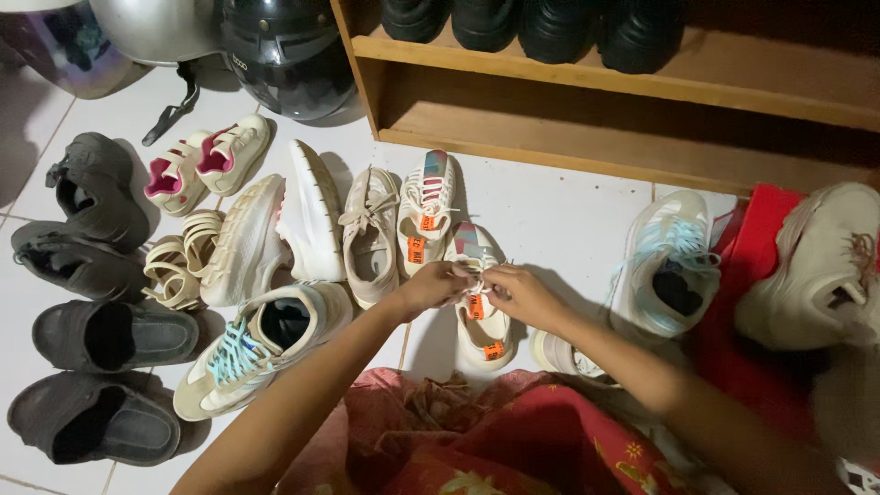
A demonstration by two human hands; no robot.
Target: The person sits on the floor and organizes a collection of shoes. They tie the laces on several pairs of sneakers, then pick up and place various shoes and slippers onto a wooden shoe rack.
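A white sneaker with orange tags (483, 321) lies on the tiled floor just in front of me, toe pointing toward me. Both hands meet over its laces. My left hand (431, 284) pinches a lace from the left, and my right hand (515, 293) pinches laces from the right. Its twin, another white sneaker with orange tags (427, 211), sits just behind it to the left.
A wooden shoe rack (605, 101) with black shoes stands at the back. Beige and white sneakers (302, 211), sandals and dark shoes (96, 266) crowd the left floor. A teal-laced sneaker (261, 353) lies near my left arm; its mate (667, 261) is right. Helmets (284, 55) sit top left.
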